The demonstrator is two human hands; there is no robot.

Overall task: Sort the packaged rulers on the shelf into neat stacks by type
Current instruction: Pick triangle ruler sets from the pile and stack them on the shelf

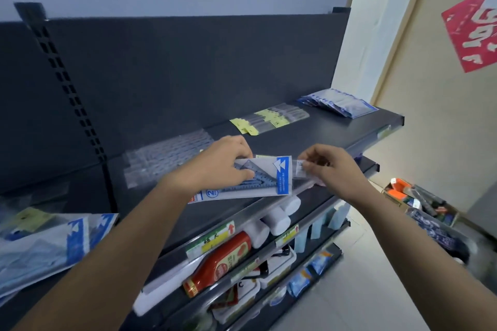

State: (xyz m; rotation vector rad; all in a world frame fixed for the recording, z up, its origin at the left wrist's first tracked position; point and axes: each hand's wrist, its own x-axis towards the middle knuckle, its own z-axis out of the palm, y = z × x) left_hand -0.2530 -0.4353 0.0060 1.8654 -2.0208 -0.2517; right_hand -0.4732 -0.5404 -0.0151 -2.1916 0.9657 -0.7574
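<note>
The left hand [223, 164] has its grip closed on the blue-and-white ruler pack [269, 183], fingers curled over its left end, at the front edge of the top shelf [336, 131]; whether the pack rests on the shelf or is held just above it cannot be told. Its long axis runs left to right, roughly along the shelf's front edge, with the blue header end pointing toward the right hand [330, 169]. That hand's grip pinches the labelled end of a narrow clear packet [298, 169] just beside the header; the rest of this packet is too blurred to tell which way it runs. The matching pile of blue-and-white packs [53, 242] lies well off to the left, so the left hand is the nearer for carrying the pack there, probably keeping the axis as it is. The clear ruler pile [166, 158] sits just behind the left hand, the yellow-tagged rulers [269, 117] further back.
</note>
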